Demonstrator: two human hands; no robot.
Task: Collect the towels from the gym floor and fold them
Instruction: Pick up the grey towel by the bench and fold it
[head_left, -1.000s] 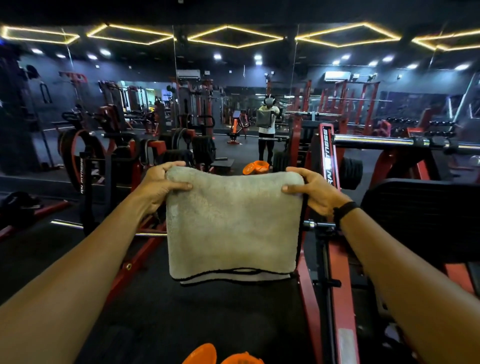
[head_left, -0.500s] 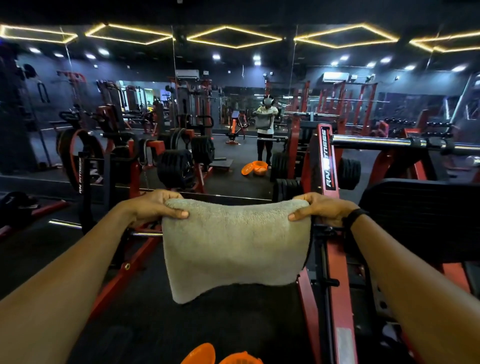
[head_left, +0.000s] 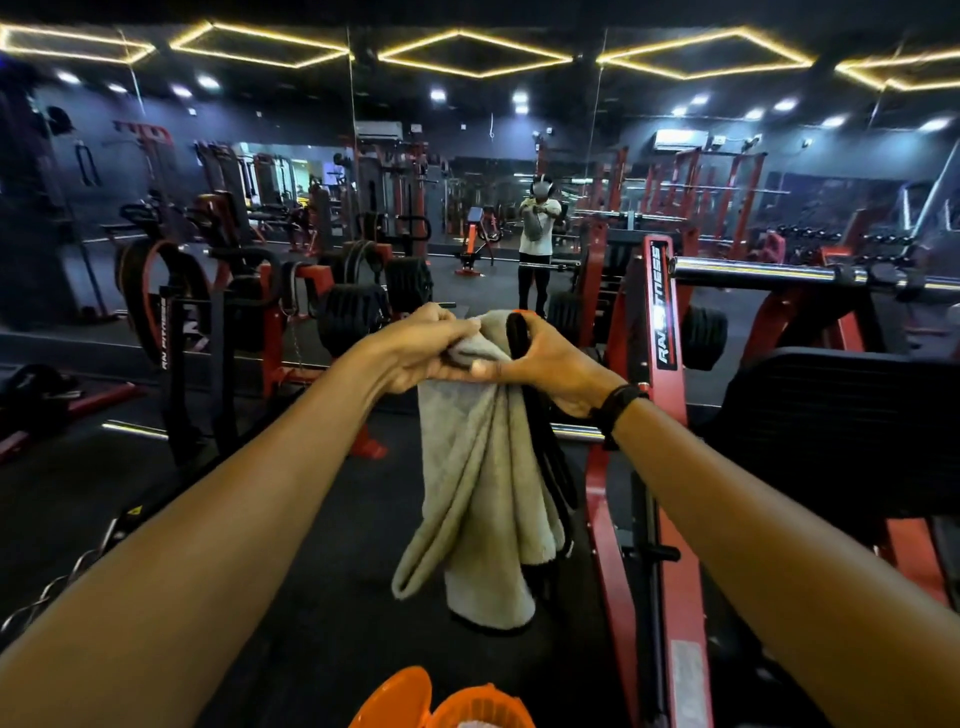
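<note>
A grey towel with a black edge hangs folded lengthwise in front of me, its lower end above the dark floor. My left hand and my right hand meet at its top, side by side. Both pinch the upper corners together, the right thumb pressing against the left fingers. A black band sits on my right wrist. The towel's top fold bunches between the two hands.
A red and black weight machine with a chrome bar stands at my right. Plate racks line the mirror wall ahead. An orange basket sits at the bottom edge. Dark floor lies below the towel.
My hands, held wide apart with the towel spread flat, have come together in the middle, so the towel is folded in half lengthwise and hangs narrower and longer.
</note>
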